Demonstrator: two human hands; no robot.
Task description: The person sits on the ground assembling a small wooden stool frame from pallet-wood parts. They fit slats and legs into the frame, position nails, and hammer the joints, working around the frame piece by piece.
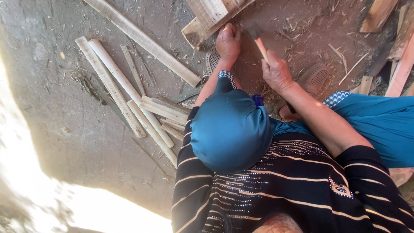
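Two hands work at the top of the head view, both reaching down and away from the body toward the reddish dirt ground. The left hand stretches out on a nearly straight arm, palm down, fingers curled over the edge of a short wooden board and pressing on it. The right hand sits nearer the body, wrist bent, forearm bare up to a dark striped sleeve; its fingers are wrapped tight around a pale wooden handle. The handle runs up and left to a dark tool head, blurred, just beside the left hand and close to the board. Which kind of tool it is cannot be told for certain.

A blue-clad knee fills the centre. Left of it, several split wooden slats lie loosely side by side on grey concrete. Perforated sandals show under the hands. More planks lie at the right edge.
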